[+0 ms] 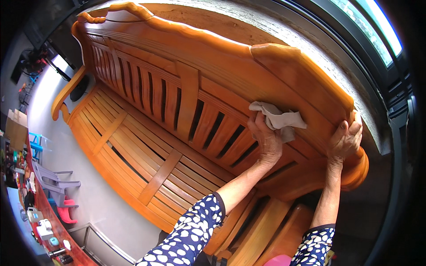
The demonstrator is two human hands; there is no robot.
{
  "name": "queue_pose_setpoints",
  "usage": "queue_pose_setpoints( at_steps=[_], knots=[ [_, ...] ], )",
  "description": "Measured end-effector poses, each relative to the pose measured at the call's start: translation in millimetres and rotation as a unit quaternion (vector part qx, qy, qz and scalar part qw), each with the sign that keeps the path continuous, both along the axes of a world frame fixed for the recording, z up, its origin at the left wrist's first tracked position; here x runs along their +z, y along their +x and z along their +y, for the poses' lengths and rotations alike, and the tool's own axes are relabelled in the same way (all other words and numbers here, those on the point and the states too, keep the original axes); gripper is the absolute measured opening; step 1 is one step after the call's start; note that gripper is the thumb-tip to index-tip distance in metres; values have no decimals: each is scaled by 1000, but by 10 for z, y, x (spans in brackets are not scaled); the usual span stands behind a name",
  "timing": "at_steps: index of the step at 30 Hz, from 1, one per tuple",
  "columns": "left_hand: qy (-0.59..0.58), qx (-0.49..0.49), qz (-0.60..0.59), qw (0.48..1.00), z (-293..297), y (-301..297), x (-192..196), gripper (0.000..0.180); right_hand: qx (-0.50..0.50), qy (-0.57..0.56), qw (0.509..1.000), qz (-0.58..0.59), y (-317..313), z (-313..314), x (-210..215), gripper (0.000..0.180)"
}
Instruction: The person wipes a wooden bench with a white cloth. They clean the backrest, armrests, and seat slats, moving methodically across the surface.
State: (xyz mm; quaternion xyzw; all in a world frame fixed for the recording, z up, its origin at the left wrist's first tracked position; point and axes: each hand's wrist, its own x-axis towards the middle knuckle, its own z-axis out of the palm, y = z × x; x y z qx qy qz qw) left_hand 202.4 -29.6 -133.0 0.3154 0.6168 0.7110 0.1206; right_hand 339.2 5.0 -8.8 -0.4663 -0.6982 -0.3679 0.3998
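A long orange-brown wooden bench (188, 95) with a slatted seat and a carved, wavy top rail stretches across the view. My left hand (267, 137) is closed on a crumpled whitish cloth (284, 119), which lies against the right part of the backrest, just above the slats. Part of the cloth is hidden behind the fingers. Over at the backrest's right end, my right hand (345, 138) grips its edge, fingers curled round the wood.
Behind the bench runs a rough pale wall ledge (248, 20) below a dark window frame (350, 40). To the left stand a grey plastic chair (51, 179), a pink stool (67, 212) and a red table edge (49, 208) crowded with small things. A metal frame (104, 241) is at lower left.
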Motion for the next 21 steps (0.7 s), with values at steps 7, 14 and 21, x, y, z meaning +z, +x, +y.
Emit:
queue_pose_setpoints(
  at_steps=[7,14,21],
  knots=[
    [21,70,4,997,176,-877,27,62,-5,3,1000,9,0,16,-28,52],
    [121,15,-164,979,563,-1820,-382,64,-14,-6,1000,6,76,31,-99,50],
    [-95,147,43,984,208,-1337,196,51,-25,-2,1000,9,50,34,-114,51]
  ],
)
